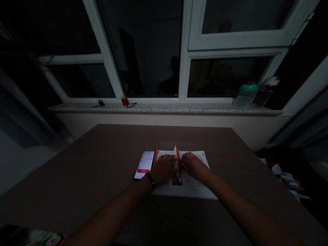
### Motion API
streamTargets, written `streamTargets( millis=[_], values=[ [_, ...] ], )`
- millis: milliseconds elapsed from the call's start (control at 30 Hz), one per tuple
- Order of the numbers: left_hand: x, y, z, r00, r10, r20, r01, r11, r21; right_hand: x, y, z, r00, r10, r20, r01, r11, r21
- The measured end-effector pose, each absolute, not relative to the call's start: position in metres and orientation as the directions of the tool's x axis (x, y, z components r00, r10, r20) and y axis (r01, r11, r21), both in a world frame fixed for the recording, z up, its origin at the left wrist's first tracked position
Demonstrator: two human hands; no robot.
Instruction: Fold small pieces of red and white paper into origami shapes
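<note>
Windows (143,51) fill the whole top half of the frame, dark glass in white frames, and below them one long speckled sill (164,108) runs from left to right. One brown table (102,164) takes the lower half, and you are leaning over it with both forearms coming in from the bottom edge.

One printed sheet (197,191) lies flat at centre frame, white with red edging. On it stands one smaller folded paper (177,153), white and red, raised into a ridge between your hands. Your left hand (162,169) presses down on its left side, fingers curled and bearing on the paper; one dark band sits on that wrist. Your right hand (194,166) comes in from the right, fingers bent, pinching the ridge just where it meets the other hand. The two hands touch across the fold and cover most of it.

One phone (145,164) lies just left of the sheet, screen lit, touching your left knuckles or nearly so.

Up on the sill: one clear bottle with a green lid (246,94) at the right, one clear container (263,92) just beside it, one small red object (125,101) left of centre, one small dark item (100,102) further left.

Crumpled papers (287,177) sit off the table at right.
</note>
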State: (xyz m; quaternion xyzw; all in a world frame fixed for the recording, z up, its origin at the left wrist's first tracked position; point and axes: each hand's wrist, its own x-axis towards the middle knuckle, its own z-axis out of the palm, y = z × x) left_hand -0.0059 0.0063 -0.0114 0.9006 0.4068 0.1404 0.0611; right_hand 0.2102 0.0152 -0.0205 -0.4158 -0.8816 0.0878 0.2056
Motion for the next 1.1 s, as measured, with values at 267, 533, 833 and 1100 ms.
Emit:
streamTargets(
  millis=[267, 533, 833, 1100],
  values=[
    [-0.011, 0.0, -0.009, 0.673, 0.714, 0.195, 0.683, -0.7, 0.208, 0.219, 0.01, -0.016, -0.609, 0.746, 0.271, 0.65, 0.665, -0.368],
    [-0.013, 0.001, -0.012, 0.672, 0.716, 0.189, 0.687, -0.698, 0.199, 0.216, 0.003, -0.012, -0.593, 0.75, 0.292, 0.65, 0.66, -0.375],
    [-0.005, 0.007, -0.017, 0.605, 0.767, 0.213, 0.74, -0.641, 0.205, 0.21, 0.008, -0.018, -0.559, 0.771, 0.307, 0.682, 0.637, -0.359],
    [-0.009, 0.004, -0.015, 0.642, 0.739, 0.204, 0.705, -0.674, 0.221, 0.214, 0.002, -0.013, -0.581, 0.767, 0.274, 0.677, 0.642, -0.361]
  ],
)
